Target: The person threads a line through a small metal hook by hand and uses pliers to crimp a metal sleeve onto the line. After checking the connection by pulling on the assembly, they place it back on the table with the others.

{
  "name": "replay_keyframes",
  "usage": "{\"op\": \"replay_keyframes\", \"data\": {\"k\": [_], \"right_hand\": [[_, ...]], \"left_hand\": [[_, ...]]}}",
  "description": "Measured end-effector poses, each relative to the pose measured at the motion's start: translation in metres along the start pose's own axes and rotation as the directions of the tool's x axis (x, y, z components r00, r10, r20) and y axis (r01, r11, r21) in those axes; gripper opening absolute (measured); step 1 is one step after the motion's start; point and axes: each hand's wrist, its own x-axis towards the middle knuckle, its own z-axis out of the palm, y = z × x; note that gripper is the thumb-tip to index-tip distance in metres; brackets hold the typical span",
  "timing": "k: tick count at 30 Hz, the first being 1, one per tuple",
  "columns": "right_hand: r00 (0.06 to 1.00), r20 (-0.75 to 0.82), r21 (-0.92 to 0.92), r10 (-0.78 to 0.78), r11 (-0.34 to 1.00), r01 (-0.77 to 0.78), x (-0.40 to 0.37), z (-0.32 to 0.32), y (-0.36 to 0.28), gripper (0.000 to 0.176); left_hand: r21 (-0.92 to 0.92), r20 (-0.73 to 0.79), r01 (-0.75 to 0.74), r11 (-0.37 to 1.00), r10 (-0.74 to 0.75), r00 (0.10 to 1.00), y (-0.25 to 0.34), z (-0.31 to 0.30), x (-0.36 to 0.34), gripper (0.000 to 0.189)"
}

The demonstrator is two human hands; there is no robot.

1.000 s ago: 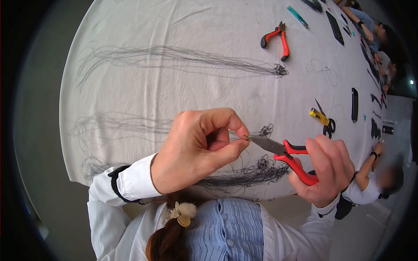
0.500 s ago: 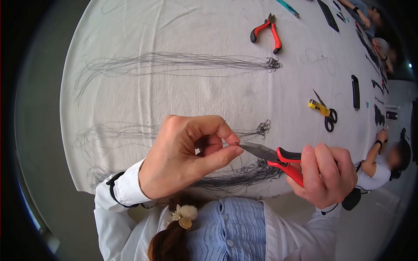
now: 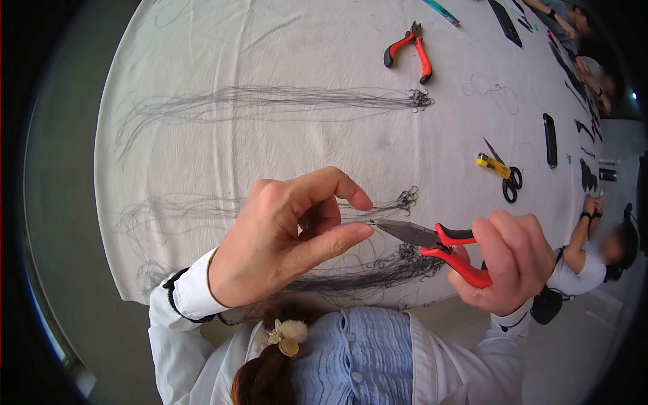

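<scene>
Scene is lit brightly & evenly by diffuse light; direction can't be told. The white tablecloth is rendered near-white w/o harsh glare. Shadows are kept soft: a faint one under the spare pliers, a dim patch beneath the left hand. Strong fisheye bowing is seen at the table edge; corners are vignetted to black, w/ a blue fringe lower left. A small light spot is seen far right. Centre is sharp: right hand, red-handled pliers & thin dark strands are resolved. Periphery is softened; the person at right is blurred.
</scene>
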Motion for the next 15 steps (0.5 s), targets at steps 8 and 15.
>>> {"op": "replay_keyframes", "data": {"k": [8,15], "right_hand": [[0.977,0.083,0.102,0.194,0.974,-0.202,-0.005,0.007,0.004,0.045],[0.958,0.213,0.310,0.190,0.917,-0.251,-0.001,0.011,0.001,0.048]], "left_hand": [[-0.129,0.017,-0.264,0.956,0.269,0.963,0.000,-0.031,0.001,0.040],[-0.775,0.048,-0.242,0.584,0.436,0.899,-0.014,-0.011,0.012,0.044]]}}
